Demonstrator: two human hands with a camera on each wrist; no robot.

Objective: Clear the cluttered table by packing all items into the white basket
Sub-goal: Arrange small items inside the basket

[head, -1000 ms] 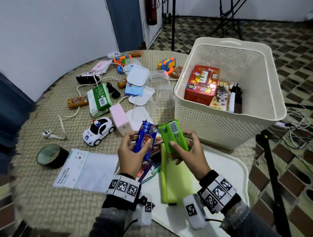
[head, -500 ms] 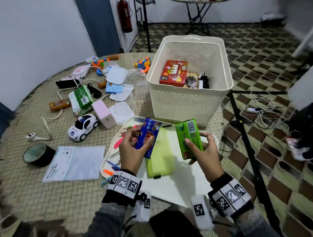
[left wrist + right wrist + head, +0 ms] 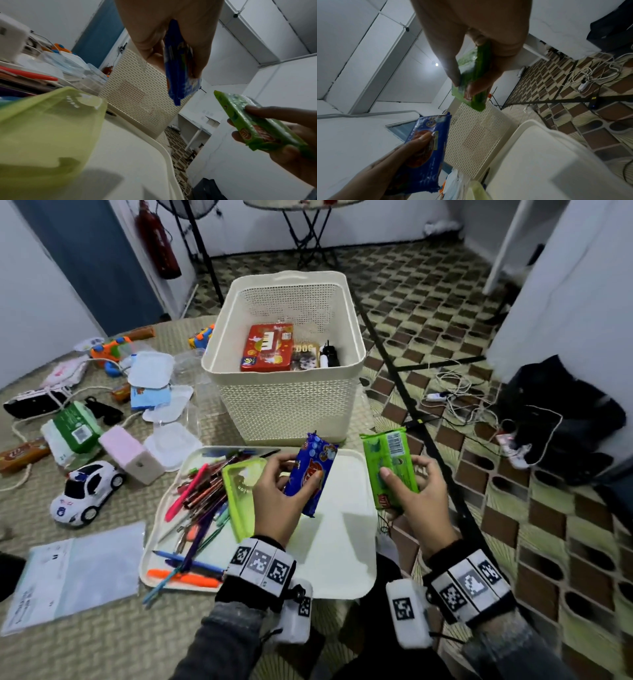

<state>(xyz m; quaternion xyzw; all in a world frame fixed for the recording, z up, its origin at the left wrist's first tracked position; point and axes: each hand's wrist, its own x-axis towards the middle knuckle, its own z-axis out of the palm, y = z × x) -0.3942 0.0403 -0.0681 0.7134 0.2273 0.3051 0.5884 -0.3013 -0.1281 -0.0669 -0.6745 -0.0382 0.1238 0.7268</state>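
Just in front of the white basket [image 3: 284, 409], the left hand [image 3: 277, 501] grips a blue snack packet [image 3: 310, 472] and the right hand [image 3: 416, 494] a green one [image 3: 388, 469], both held upright above the tray [image 3: 342, 542], likely ready to lift over the basket's rim.

So the woven-mat tabletop [image 3: 102, 645] is packed: white basket [image 3: 287, 405] at the back, cream tray [image 3: 342, 559] up front, toy police car [image 3: 85, 491], pink box [image 3: 132, 453], green wipes pack [image 3: 73, 428], plastic storage bag [image 3: 75, 573], plus a white cable [image 3: 20, 474] snaking along the left.
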